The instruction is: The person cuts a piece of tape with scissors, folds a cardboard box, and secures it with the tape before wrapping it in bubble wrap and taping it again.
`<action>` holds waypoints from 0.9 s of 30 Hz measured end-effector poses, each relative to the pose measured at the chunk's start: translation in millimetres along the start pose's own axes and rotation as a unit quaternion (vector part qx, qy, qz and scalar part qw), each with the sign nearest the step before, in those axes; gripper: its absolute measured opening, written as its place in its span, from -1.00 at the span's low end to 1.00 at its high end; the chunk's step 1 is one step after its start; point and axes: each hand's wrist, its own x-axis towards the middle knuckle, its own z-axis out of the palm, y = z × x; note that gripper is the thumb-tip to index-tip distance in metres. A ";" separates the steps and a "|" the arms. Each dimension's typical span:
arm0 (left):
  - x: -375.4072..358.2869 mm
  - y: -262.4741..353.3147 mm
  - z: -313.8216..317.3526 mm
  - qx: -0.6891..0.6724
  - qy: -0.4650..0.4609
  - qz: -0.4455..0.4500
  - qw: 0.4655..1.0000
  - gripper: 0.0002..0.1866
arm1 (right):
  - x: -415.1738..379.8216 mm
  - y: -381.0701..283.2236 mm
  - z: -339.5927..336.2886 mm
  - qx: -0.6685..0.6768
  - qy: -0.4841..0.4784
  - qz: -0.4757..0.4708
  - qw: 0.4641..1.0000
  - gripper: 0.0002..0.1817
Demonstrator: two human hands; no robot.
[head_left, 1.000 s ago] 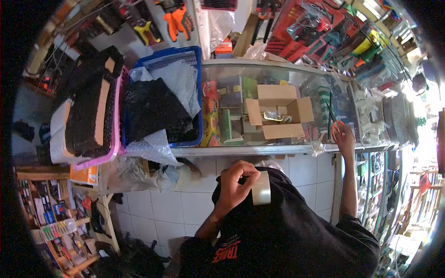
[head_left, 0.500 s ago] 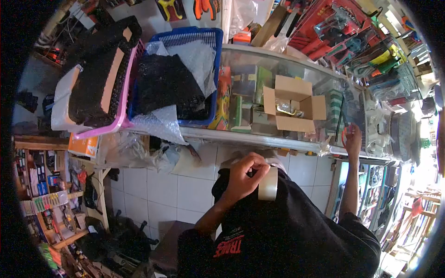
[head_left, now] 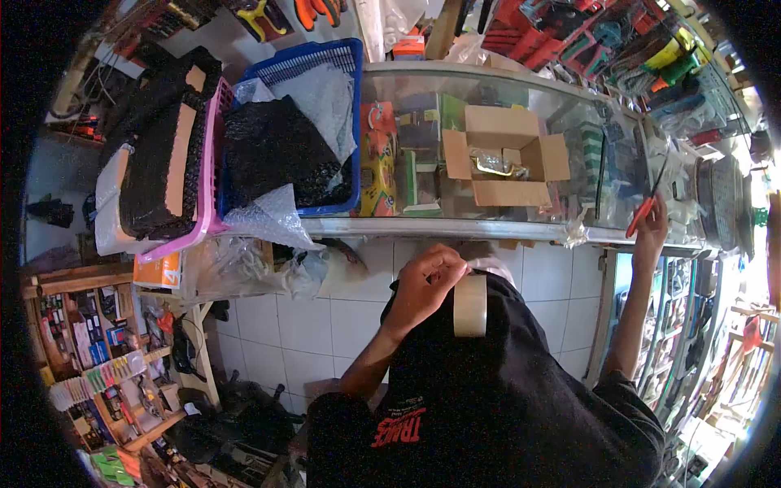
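My left hand (head_left: 425, 285) is closed in front of my chest, its fingertips pinching the edge of a wide roll of clear packing tape (head_left: 470, 309). Far to the right, my right hand (head_left: 651, 224) grips a pair of scissors (head_left: 642, 216) by the red handles, the dark blades pointing up and away from me. Between the hands, farther back, an open cardboard box (head_left: 511, 193) stands on the glass counter with its flaps spread out. Inside it lies something in clear plastic with a yellowish edge (head_left: 494, 165); its kind is not clear.
At the counter's left, a blue basket (head_left: 358, 81) holds bubble wrap and black wrapping, beside a pink basket (head_left: 213, 175) with black-wrapped packages. The glass display counter (head_left: 407, 228) has a metal front edge. Shelves of goods (head_left: 98, 325) stand at left; packaged tools hang at upper right.
My right hand has lifted the scissors off the counter's right end and moved right. The left hand still holds the tape roll. The view has shifted slightly.
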 end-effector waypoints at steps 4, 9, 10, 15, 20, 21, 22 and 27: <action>6.8 3.3 -4.4 0.011 -0.054 0.008 0.998 -0.86 | -5.2 12.1 -7.3 0.261 -0.065 0.046 0.962 -0.44; 13.5 22.7 -6.1 0.099 -0.126 0.021 0.987 -0.85 | -23.5 -84.2 29.8 -0.194 -0.331 -0.016 0.923 -0.11; 14.7 27.1 -5.8 0.114 -0.137 0.022 0.984 -0.85 | -25.9 -110.2 49.2 -0.224 -0.367 -0.084 0.899 -0.08; 21.5 49.8 -2.3 0.158 -0.188 0.023 0.969 -0.82 | -33.1 -173.3 96.3 -0.242 -0.490 -0.155 0.823 -0.11; 21.7 58.2 -2.8 0.183 -0.208 0.036 0.960 -0.78 | -33.8 -191.6 111.3 -0.285 -0.623 -0.110 0.720 -0.15; 22.1 60.4 -2.7 0.197 -0.211 0.048 0.956 -0.77 | -34.6 -188.3 111.6 -0.274 -0.635 -0.118 0.713 -0.14; 22.0 61.5 -3.8 0.190 -0.222 0.027 0.956 -0.78 | -36.1 -184.5 111.9 -0.263 -0.646 -0.125 0.706 -0.14; 25.1 62.5 -7.6 0.166 -0.253 -0.015 0.953 -0.79 | -33.2 -190.0 124.7 -0.263 -0.696 -0.083 0.663 -0.13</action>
